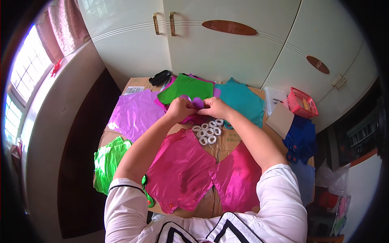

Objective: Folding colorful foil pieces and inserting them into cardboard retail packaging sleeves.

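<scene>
My left hand [179, 108] and my right hand [215, 107] meet over the middle of the cardboard work surface [221, 141]. Between their fingers they pinch a small purple foil piece [196, 102]. Just below the hands lies a cluster of several small white plastic rings [208, 131]. A dark magenta foil piece [198, 119] sits under the hands. Two large pink foil balloons [182, 170] [239, 178] lie flat near my body.
Flat foil balloons surround the hands: purple [135, 113] at left, bright green [107, 162] at lower left, green [186, 87] and teal [241, 101] at the back, blue [302, 139] at right. A red basket [302, 102], a white box [280, 119] and a black stapler [161, 77] stand near white cupboard doors [210, 44].
</scene>
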A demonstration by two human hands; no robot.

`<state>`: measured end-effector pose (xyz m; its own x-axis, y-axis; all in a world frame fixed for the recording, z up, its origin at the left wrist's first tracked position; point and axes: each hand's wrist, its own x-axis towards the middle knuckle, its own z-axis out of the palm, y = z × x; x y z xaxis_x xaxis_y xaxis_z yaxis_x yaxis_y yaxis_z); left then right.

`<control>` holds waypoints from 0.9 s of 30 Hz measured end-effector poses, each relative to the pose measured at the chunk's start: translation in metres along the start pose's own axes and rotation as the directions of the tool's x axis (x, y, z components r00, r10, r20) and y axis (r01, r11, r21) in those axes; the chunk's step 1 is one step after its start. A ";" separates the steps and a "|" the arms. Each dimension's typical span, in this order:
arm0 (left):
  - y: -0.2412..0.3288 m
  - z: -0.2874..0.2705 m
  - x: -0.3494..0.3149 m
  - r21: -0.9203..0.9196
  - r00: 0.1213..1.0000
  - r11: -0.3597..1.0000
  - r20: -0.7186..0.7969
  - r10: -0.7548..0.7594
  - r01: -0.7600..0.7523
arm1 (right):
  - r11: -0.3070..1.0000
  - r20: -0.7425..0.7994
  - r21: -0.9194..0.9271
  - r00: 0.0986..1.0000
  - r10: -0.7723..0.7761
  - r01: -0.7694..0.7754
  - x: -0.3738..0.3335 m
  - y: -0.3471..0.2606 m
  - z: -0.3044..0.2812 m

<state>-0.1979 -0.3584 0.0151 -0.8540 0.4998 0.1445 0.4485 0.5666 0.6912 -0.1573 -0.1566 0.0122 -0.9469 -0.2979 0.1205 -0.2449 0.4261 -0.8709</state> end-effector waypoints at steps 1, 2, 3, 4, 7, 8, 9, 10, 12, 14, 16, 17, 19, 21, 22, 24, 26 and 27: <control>0.001 0.003 -0.001 0.188 0.981 0.974 -0.123 0.150 -0.126 | 0.993 -0.038 -0.112 0.999 -0.027 0.023 0.003 -0.002 0.004; 0.002 0.004 -0.004 0.382 0.925 0.899 -0.213 0.313 -0.216 | 0.982 -0.106 -0.190 0.994 -0.003 -0.017 0.004 -0.003 0.008; 0.004 0.006 -0.008 0.494 0.869 0.818 -0.217 0.445 -0.295 | 0.976 -0.149 -0.216 0.989 -0.019 -0.014 0.007 0.006 0.010; 0.011 0.006 -0.013 0.598 0.794 0.714 -0.201 0.574 -0.365 | 0.969 -0.199 -0.245 0.979 -0.035 -0.015 0.014 0.022 0.008; 0.007 0.005 -0.026 0.774 0.641 0.375 0.052 0.766 -0.510 | 0.993 -0.295 0.094 0.950 0.102 -0.078 0.039 0.053 0.002; 0.006 0.006 -0.028 0.760 0.672 0.384 0.092 0.735 -0.524 | 0.969 -0.333 0.230 0.928 0.170 -0.095 0.051 0.056 -0.009; 0.003 0.007 -0.027 0.744 0.698 0.393 0.137 0.703 -0.541 | 0.926 -0.362 0.364 0.900 0.243 -0.103 0.061 0.058 -0.023; -0.021 0.007 -0.032 0.705 0.724 0.464 0.101 0.682 -0.536 | 0.914 -0.467 0.398 0.841 0.272 -0.075 0.070 0.030 -0.027; -0.005 0.020 -0.018 0.647 0.766 0.569 0.035 0.642 -0.507 | 0.830 -0.618 0.552 0.705 0.348 0.075 0.079 0.015 -0.117; -0.020 0.017 -0.030 0.549 0.868 0.727 -0.007 0.497 -0.412 | 0.997 -0.919 -0.067 0.392 -0.050 -0.028 0.063 -0.041 -0.147; -0.023 0.012 -0.029 0.485 0.905 0.795 -0.017 0.426 -0.365 | 0.961 -0.933 -0.275 0.235 -0.274 0.029 0.029 -0.076 -0.195; -0.023 0.009 -0.028 0.447 0.922 0.829 -0.024 0.387 -0.336 | 0.931 -0.916 -0.362 0.169 -0.364 0.041 0.012 -0.094 -0.210; -0.022 0.000 -0.029 0.389 0.942 0.871 -0.023 0.336 -0.301 | 0.892 -0.862 -0.433 0.229 -0.451 0.128 -0.029 -0.125 -0.205; -0.017 -0.006 -0.022 0.288 0.963 0.923 -0.014 0.269 -0.254 | 0.688 -0.665 -0.725 0.282 -0.692 -0.019 -0.059 -0.129 -0.185; -0.008 -0.006 -0.020 0.343 0.926 0.877 -0.049 0.376 -0.337 | 0.646 -0.583 -0.755 0.333 -0.741 0.115 -0.071 -0.121 -0.168; 0.020 -0.003 -0.016 0.454 0.806 0.747 -0.099 0.583 -0.485 | 0.540 -0.360 -0.818 0.559 -0.747 0.196 -0.092 -0.066 -0.153; 0.052 0.022 -0.012 0.238 0.672 0.651 0.010 0.740 -0.721 | 0.653 -0.317 -0.735 0.761 -0.567 0.180 -0.114 -0.030 -0.121; 0.068 0.042 -0.008 0.043 0.603 0.601 0.078 0.794 -0.798 | 0.677 -0.299 -0.713 0.794 -0.530 0.183 -0.122 -0.006 -0.112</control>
<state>-0.1489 -0.2962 0.0311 -0.1383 0.8021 0.5810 0.9624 -0.0296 0.2699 -0.0633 -0.0270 0.0558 -0.6842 -0.2066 0.6994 -0.4873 0.8430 -0.2277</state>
